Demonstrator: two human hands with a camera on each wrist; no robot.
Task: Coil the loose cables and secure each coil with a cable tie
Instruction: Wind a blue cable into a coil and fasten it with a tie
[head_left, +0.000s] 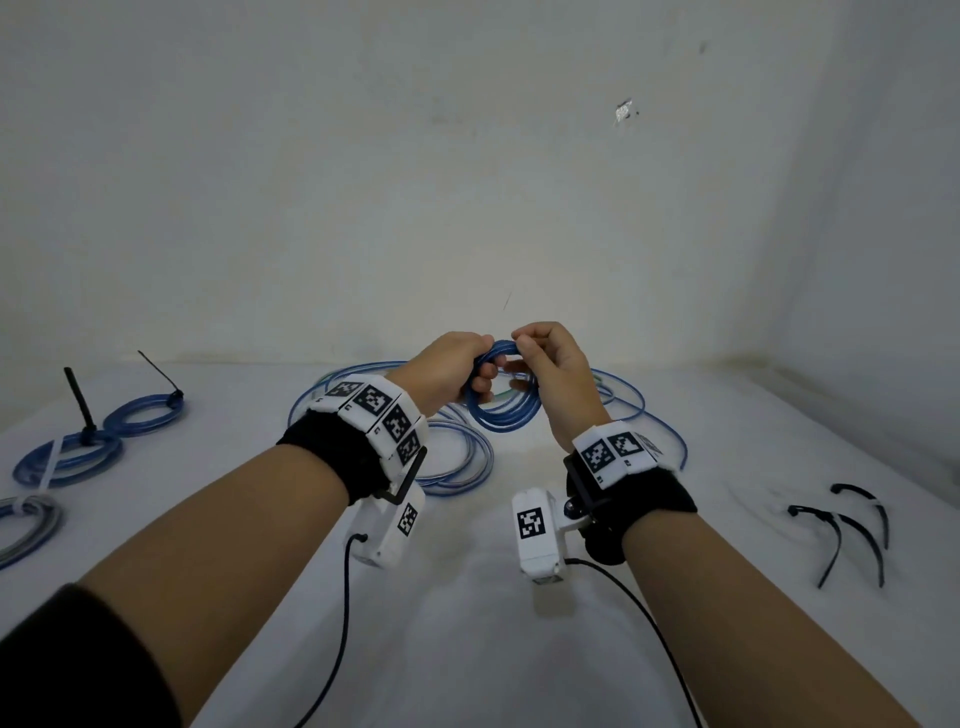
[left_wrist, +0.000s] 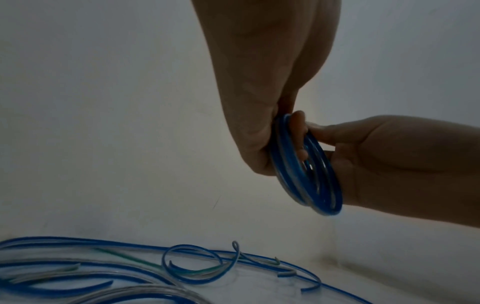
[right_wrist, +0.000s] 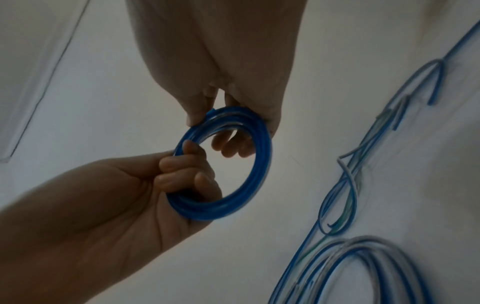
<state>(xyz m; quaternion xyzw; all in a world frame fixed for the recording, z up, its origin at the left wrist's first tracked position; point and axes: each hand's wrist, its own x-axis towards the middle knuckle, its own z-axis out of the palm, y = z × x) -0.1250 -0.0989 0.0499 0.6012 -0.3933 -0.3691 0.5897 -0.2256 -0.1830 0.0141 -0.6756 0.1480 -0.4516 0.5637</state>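
Blue cable coil (head_left: 503, 400) at frame centre, ring upright, facing the camera, left hand (head_left: 451, 371) gripping its left side, right hand (head_left: 555, 374) pinching its top

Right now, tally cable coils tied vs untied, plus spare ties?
Tied cable coils lying at left: 3
Untied blue cable coil held in both hands: 1
Loose black cable ties at right: 3
Total: 7
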